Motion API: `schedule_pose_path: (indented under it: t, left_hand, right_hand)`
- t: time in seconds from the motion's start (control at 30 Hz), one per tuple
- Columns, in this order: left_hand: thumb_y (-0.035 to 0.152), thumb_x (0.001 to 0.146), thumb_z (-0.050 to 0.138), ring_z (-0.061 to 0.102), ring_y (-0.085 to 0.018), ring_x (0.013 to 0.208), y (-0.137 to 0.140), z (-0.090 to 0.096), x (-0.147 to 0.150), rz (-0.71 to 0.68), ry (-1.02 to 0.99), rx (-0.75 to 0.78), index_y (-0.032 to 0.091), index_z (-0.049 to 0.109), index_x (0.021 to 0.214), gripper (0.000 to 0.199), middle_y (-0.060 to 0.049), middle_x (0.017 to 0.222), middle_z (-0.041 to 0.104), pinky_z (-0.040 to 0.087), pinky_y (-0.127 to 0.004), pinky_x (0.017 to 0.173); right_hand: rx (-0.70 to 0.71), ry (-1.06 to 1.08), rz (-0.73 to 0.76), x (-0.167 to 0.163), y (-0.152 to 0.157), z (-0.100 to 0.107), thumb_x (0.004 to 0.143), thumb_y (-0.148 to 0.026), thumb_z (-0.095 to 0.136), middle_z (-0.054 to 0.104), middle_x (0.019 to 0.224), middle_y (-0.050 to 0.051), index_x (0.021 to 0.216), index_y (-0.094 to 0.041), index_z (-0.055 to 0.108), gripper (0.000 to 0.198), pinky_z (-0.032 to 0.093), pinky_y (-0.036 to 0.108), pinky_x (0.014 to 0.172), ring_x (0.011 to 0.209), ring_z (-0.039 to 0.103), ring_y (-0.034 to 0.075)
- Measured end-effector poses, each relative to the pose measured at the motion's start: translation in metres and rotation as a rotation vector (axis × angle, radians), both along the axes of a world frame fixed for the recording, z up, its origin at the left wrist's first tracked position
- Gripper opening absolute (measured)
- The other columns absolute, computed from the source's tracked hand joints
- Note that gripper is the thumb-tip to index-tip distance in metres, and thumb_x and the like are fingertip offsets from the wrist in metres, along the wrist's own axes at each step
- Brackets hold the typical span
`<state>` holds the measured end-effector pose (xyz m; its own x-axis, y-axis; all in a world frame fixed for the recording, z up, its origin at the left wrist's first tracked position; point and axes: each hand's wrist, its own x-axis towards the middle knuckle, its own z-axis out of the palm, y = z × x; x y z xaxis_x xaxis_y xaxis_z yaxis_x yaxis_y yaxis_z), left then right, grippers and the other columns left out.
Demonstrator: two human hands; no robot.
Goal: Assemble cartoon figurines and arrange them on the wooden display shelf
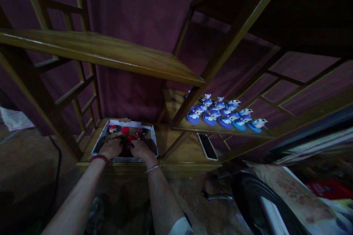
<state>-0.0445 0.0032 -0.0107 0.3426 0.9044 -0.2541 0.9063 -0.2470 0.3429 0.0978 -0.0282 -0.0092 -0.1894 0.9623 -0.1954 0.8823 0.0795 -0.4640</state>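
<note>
A shallow white cardboard box (153,136) stands on the lower wooden shelf, holding several small red and black figurines (112,129) and a round red piece (125,130). My left hand (111,148), with a red bead bracelet at the wrist, reaches over the box's front edge; its fingers curl down into the box. Beside it, my right hand (140,149), wearing a silver bangle, also reaches in, close to a red and black figurine (139,134). The fingertips of both hands are dark and partly hidden, so what they grip does not show.
Purple and blue figurines (211,116) stand in rows on a raised shelf to the right. A phone (207,146) lies below them. A thick wooden board (102,49) crosses above the box. A black chair (256,198) is at lower right.
</note>
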Motion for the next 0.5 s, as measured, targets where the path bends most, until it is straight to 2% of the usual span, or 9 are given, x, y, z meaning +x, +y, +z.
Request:
schedule_pose_path:
  t: [0.3, 0.5]
  left_hand:
    - [0.018, 0.076, 0.030, 0.050, -0.022, 0.102, 0.0049, -0.0032, -0.0026, -0.029, -0.108, -0.015, 0.014, 0.057, 0.100, 0.037, -0.011, 0.109, 0.057, 0.035, -0.033, 0.089]
    - [0.016, 0.076, 0.029, 0.048, -0.019, 0.106, 0.0066, -0.0078, -0.0012, -0.044, -0.160, 0.009, 0.011, 0.053, 0.107, 0.040, -0.011, 0.113, 0.054, 0.032, -0.030, 0.093]
  right_hand:
    - [-0.012, 0.049, -0.015, 0.0003, 0.0046, -0.0048, 0.076, -0.019, 0.039, 0.062, 0.097, 0.008, 0.091, -0.017, 0.057, 0.024, 0.039, 0.023, 0.075, 0.093, 0.055, 0.016]
    - [0.060, 0.087, -0.040, 0.0008, 0.0056, -0.0060, 0.077, -0.016, 0.036, 0.062, 0.099, 0.006, 0.093, -0.017, 0.057, 0.027, 0.037, 0.023, 0.080, 0.096, 0.054, 0.014]
